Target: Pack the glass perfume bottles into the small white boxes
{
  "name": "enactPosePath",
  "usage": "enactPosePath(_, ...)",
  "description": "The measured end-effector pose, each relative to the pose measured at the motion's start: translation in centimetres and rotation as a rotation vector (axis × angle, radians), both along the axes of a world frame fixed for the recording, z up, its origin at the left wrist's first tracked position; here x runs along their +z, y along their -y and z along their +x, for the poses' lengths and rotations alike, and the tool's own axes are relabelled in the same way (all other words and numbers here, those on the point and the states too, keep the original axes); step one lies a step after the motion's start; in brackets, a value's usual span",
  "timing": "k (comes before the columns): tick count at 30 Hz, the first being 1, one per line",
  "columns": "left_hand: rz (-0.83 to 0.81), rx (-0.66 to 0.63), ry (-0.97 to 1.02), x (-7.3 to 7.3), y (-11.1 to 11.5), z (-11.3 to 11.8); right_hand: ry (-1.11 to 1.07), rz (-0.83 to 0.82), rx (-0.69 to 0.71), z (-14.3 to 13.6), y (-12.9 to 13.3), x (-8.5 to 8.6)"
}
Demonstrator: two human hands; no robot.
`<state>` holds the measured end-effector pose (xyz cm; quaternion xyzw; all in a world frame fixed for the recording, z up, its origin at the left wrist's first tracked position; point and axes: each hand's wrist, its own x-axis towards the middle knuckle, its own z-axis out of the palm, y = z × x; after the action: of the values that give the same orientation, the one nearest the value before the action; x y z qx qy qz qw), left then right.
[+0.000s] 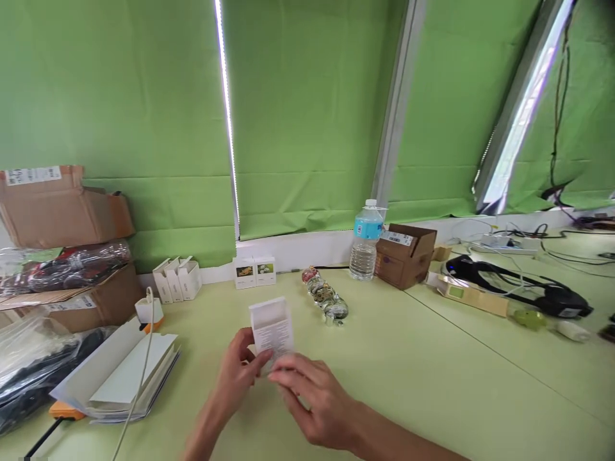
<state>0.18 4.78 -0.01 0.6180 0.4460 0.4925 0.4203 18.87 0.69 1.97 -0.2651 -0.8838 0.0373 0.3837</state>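
My left hand (241, 365) grips a small white cardboard box (273, 326) by its left side, thumb across the front. Lines of fine print cover the box's front, and its top end looks open. Fingers of my right hand (314, 397) close in a pinch at the lower end of the box; the fingertips partly hide that end. Beyond the box lies a row of shiny, clear-wrapped small items (324, 293). Two little white boxes with pictures (254, 273) stand against the wall, and several open white boxes (177, 280) stand to their left.
On the left are stacked cardboard cartons (67, 214), plastic-wrapped goods, a paper stack (134, 371) and a white cable (144, 358). Toward the back right stand a water bottle (366, 246) and a brown carton (403, 256). Black headgear with straps (519, 285) lies farther right.
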Motion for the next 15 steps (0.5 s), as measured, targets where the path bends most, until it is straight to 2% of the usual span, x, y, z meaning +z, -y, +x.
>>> enactPosePath(4, -0.078, -0.097, -0.056, -0.3, 0.2, -0.4, 0.151, 0.057, 0.057, -0.2, -0.4, -1.8)
enactPosePath(9, -0.155, -0.029, -0.158, 0.5, 0.6, -0.5, 0.267, 0.076, 0.042, -0.9, -0.9, -3.9)
enactPosePath(12, -0.099, 0.104, -0.205, 2.5, 1.1, -1.5, 0.279, 0.034, 0.074, -1.1, -0.8, -4.5)
enactPosePath(15, 0.071, 0.324, -0.256, 5.6, 3.1, -2.8, 0.289, 0.021, 0.096, -1.2, -0.5, -4.6)
